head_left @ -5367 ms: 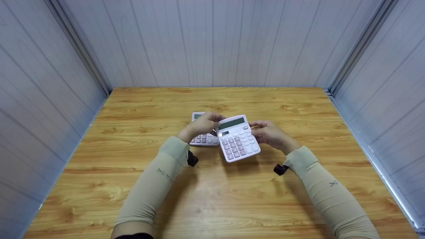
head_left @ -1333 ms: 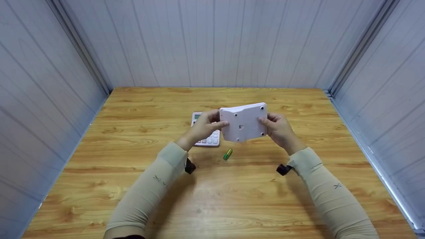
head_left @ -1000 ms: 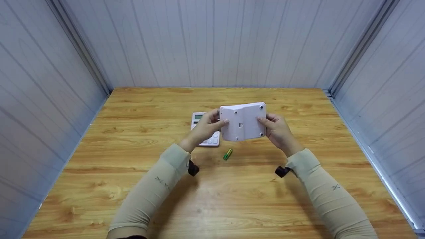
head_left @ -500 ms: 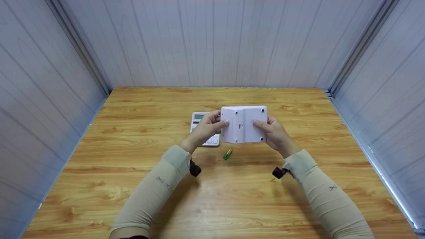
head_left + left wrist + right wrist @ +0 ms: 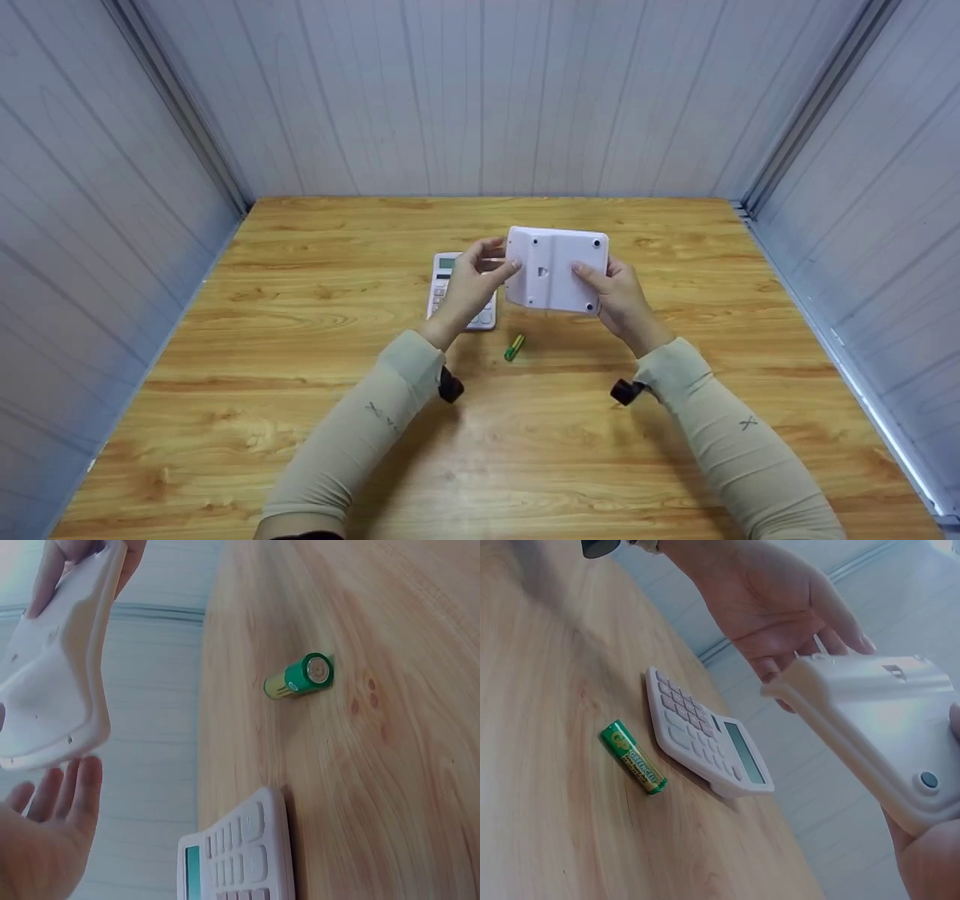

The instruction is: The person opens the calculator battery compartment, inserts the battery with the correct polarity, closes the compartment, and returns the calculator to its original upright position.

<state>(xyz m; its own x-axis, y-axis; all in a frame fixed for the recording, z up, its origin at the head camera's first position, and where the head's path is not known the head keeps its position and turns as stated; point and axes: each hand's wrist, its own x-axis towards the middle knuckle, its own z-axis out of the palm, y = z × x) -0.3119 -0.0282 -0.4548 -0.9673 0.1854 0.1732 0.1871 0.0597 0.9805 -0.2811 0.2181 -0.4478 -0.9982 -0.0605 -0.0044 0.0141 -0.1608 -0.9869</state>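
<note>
My right hand grips a white calculator by its right end, thumb across its back, which faces the head camera, above the table. At its left edge is my left hand, fingers extended and loose, thumb at the back; in the left wrist view those fingers are straight beside the casing. A second calculator, keys up, lies on the table partly behind my left hand. A green and yellow battery lies near it; the right wrist view shows the battery on its side.
The wooden table is bounded by a pale panelled wall behind and similar walls at both sides. Dark wrist cameras hang under both sleeves, the left one and the right one, above the table.
The calculator in my right hand was turned from keys up to back showing, and lately rose slightly and tilted. My left fingers have loosened. The battery, not visible earliest, now shows.
</note>
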